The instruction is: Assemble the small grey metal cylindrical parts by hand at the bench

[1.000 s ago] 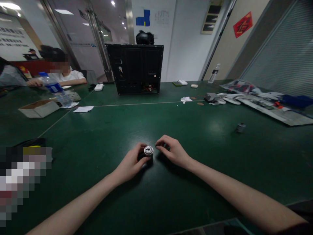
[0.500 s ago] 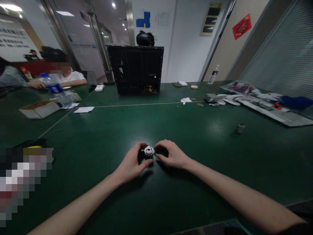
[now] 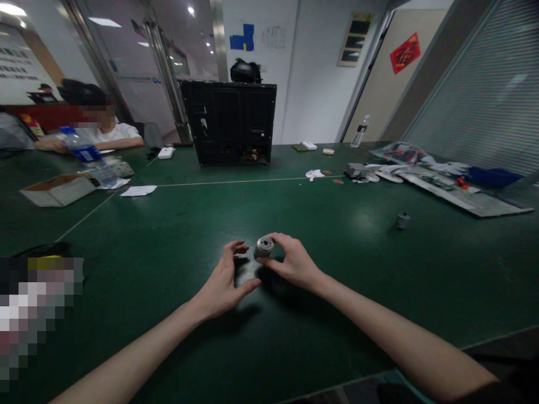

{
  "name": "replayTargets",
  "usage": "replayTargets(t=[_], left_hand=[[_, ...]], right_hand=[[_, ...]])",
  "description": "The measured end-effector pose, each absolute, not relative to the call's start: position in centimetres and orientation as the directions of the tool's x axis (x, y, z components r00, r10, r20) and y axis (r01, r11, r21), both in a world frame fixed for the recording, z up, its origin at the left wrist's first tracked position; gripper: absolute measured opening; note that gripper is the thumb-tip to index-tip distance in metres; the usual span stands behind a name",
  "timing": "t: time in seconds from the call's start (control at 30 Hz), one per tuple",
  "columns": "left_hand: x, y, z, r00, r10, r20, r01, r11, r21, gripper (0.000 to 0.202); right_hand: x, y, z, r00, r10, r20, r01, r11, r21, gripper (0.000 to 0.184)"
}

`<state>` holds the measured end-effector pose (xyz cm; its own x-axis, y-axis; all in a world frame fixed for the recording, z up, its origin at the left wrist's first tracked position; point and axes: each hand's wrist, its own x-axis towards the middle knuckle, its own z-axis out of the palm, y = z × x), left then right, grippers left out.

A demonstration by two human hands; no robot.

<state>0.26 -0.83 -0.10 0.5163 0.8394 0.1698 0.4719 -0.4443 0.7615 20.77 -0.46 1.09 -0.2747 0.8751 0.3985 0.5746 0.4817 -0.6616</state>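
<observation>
In the head view, my right hand (image 3: 296,264) is closed on a small grey metal cylinder with a central hole (image 3: 264,247), fingers curled around it, near the centre of the frame over the dark green work table (image 3: 147,235). My left hand (image 3: 221,278) lies open just beside it, holding nothing.

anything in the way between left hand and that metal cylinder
Nothing visible: only a small gap above the green table separates the left hand from the small metal cylinder, which the right hand holds from the other side.
</observation>
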Motion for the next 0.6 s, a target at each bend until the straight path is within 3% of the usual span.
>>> replayTargets(t=[0.13,0.3,0.37,0.43,0.6], left_hand=[[0.1,-1.0,0.3,0.538,0.832,0.131,0.475,-0.428,0.768,0.066],[0.0,-1.1,0.2,0.559,0.815,0.151,0.469,-0.461,0.754,0.065],[0.0,-1.2,0.1,0.563,0.812,0.151,0.476,-0.468,0.745,0.065],[0.1,-1.2,0.2,0.566,0.811,0.146,0.487,-0.472,0.735,0.065],[0.1,-1.3,0.5,0.57,0.811,0.134,0.501,-0.472,0.726,0.063]], right_hand=[[28.5,-0.5,3.2,0.026,0.896,0.444,0.666,0.316,-0.676,0.032],[43.6,-3.5,2.1,0.565,0.732,0.381,0.752,-0.265,-0.604,0.047],[49.6,-5.4,0.8,0.652,0.673,0.349,0.733,-0.444,-0.515,0.045],[54.5,-7.2,-0.8,0.746,0.569,0.347,0.659,-0.553,-0.51,0.037],[61.0,-9.3,-4.9,0.796,0.533,0.286,0.594,-0.597,-0.539,0.029]])
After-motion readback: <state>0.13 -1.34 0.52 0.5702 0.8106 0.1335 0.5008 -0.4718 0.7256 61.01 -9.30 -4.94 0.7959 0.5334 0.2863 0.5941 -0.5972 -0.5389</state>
